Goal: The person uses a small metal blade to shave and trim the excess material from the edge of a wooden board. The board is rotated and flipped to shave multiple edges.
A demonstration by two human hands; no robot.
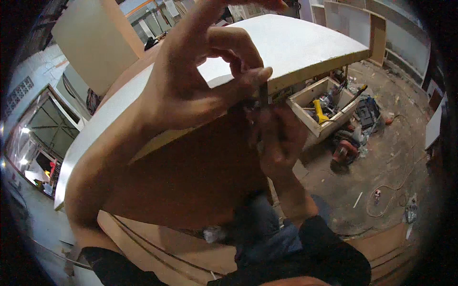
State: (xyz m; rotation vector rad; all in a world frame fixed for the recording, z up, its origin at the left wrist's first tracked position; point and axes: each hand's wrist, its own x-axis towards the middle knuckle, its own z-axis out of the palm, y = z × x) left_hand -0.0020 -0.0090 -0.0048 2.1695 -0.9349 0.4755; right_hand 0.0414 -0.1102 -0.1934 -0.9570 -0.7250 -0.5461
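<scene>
My left hand [176, 90] is raised in front of me, thumb and index finger pinched together and the other fingers lifted. Just below that pinch is a small, narrow dark piece [264, 94], whose kind I cannot make out. Close beneath it, my right hand [281, 138] is closed around the lower part of the same piece; its fingers are in shadow and partly blurred. Behind both hands stretches a white-topped table [305, 40] with a yellowish-brown edge. A dark brown panel surface [191, 176] lies in shadow below the hands.
An open wooden box [305, 121] with a yellow-handled tool [319, 110] stands to the right. Beside it on the littered floor are a red power tool [344, 151] and a dark case [367, 112]. A cord [393, 186] curls farther right. A tall pale board [90, 43] leans at far left.
</scene>
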